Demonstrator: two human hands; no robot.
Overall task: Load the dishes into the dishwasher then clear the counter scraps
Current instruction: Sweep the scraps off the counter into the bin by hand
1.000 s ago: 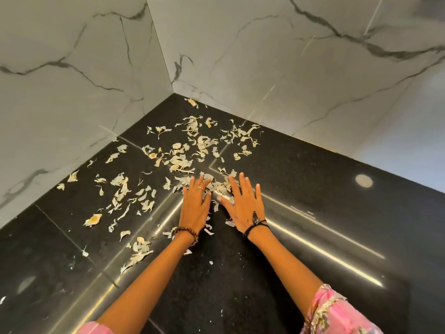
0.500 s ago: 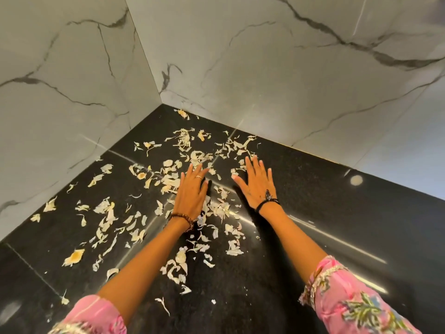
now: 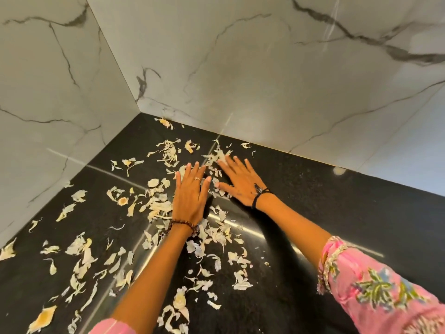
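- I've got the marble walls [image 3: 240, 68] filling the top of my view, two grey-veined slabs meeting in a corner.
- Under them, the black bench [image 3: 337, 213] runs into that corner, glossy, with bright streaks of light across it.
- Scraps [image 3: 159, 206] everywhere on the bench: pale, papery peelings spread from the corner down to the near left edge, thickest just left of and below my left hand, thin on the right.
- My right arm comes in from the lower right in a pink flowered sleeve [image 3: 375, 285]; another bit of pink sleeve shows at the bottom edge.
- Left hand [image 3: 189, 196]: flat, palm down, fingers straight and slightly spread, peelings touching its left side and its wrist.
- Right hand [image 3: 240, 182]: flat too, fingers splayed toward the corner, fingertips at a small clump of scraps; it lies just beside the left hand, gripping nothing.
- Smallest bits: a beaded bracelet [image 3: 183, 224] on the left wrist, a black cord [image 3: 260, 196] on the right.
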